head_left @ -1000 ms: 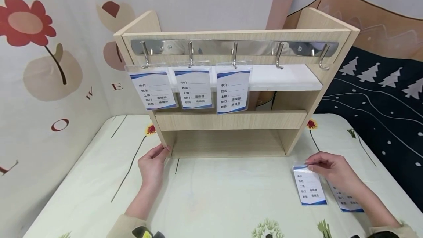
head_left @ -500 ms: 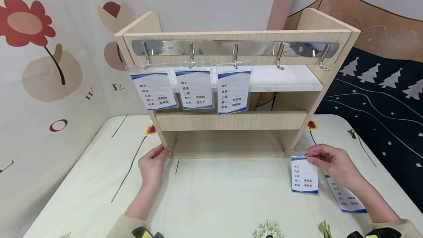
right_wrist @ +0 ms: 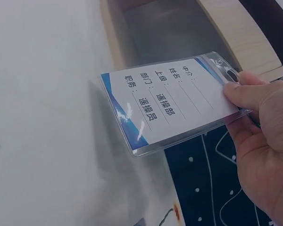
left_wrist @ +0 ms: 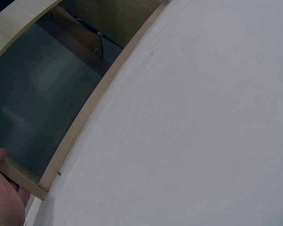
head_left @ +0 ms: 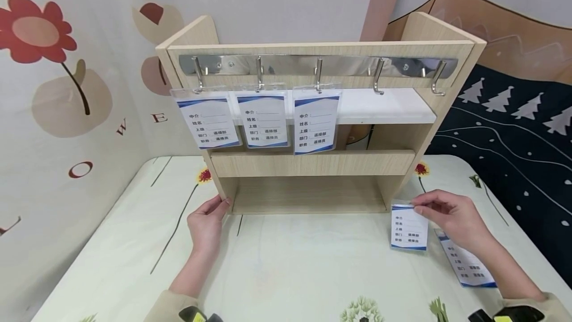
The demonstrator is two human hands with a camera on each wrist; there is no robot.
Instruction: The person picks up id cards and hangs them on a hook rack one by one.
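Pale wood forms the rack [head_left: 313,164] at the far side of the bench [head_left: 313,257], and only the head view takes in its metal strip [head_left: 286,65] of five hooks, with three hung badges [head_left: 262,118] on the left three. Low on the rack's near left edge, the left hand [head_left: 207,222] has a firm grip; the left wrist view adds how, with the thumb on the inner side of the side board [left_wrist: 23,180] and fingers on its outer side. Near the rack's lower right corner, the right hand [head_left: 451,215] pinches the held badge [head_left: 408,227] by its top end. From the head, the fingers partly cover that end; the right wrist view reveals the slot [right_wrist: 233,75] there, the thumb pressing the printed face just below it, and a shadow beside the badge, which is raised off the bench. Only the head view clearly shows the loose badge [head_left: 466,262], lying to the right of the held one, partly hidden by the right forearm. Navy cloth [head_left: 505,138] at far right shows its white trees from the head, but just dots and lines from the right wrist.
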